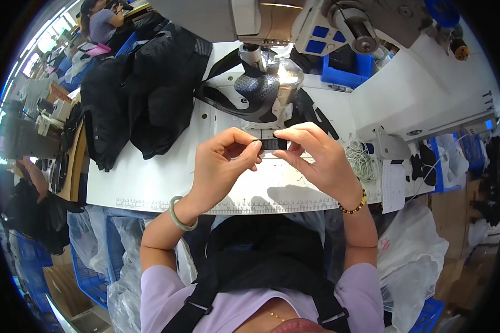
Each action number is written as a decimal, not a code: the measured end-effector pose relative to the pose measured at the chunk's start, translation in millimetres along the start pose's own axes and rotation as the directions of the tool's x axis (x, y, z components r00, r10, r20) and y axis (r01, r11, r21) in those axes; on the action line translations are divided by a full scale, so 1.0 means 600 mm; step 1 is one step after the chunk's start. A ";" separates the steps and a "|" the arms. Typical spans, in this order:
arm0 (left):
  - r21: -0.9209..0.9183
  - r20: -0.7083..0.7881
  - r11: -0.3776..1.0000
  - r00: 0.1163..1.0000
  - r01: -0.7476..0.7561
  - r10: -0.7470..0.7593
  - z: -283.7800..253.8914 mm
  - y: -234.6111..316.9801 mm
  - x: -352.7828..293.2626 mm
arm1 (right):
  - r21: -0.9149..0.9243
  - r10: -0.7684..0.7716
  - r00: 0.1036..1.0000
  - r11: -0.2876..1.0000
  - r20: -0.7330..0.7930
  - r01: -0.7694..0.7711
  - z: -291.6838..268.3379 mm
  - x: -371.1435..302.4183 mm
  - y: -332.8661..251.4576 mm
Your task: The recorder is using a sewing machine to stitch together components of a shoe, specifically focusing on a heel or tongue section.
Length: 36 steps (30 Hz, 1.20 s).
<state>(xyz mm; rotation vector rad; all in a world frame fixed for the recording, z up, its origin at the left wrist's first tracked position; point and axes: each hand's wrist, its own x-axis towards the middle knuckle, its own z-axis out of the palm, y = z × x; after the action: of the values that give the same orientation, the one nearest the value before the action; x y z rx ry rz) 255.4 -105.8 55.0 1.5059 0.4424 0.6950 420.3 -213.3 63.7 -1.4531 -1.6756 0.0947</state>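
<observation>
A short piece of black webbing (273,144) is stretched between my two hands, just above the white sewing table. My left hand (223,161) pinches its left end between thumb and fingers. At the other end, the thumb and forefinger of my right hand (319,162) close around the strip's upper and lower edges. Beyond the hands stands the sewing machine (290,75), its arm post rising from the table. A black textured piece with straps (255,94) lies against the machine, partly hidden by it.
Black fabric pieces (155,83) are heaped at the table's left. Pale cord (362,160) lies coiled to the right, near a hanging paper sheet (393,186). A blue bin (347,69) sits behind. Plastic-lined blue baskets (91,272) flank me below. Another person (101,25) sits at far left.
</observation>
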 end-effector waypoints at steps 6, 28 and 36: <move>-0.073 0.099 0.992 0.991 0.098 -0.091 -0.012 0.013 0.018 | -0.047 -0.082 0.996 0.995 0.019 0.083 -0.006 0.003 0.002; 0.141 0.031 0.988 0.998 0.057 -0.062 -0.045 0.082 0.130 | 0.757 0.478 0.857 0.628 -0.192 -0.181 0.059 0.067 0.004; 0.135 -0.036 0.991 0.999 -0.019 0.024 -0.046 0.070 0.121 | 0.663 0.345 0.891 0.745 -0.294 -0.070 0.075 0.056 0.003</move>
<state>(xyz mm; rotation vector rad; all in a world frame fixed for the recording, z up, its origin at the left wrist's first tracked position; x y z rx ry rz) 284.9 -40.0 106.5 1.6286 0.5108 0.7226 395.3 -163.8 54.2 -1.0301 -0.9800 0.4279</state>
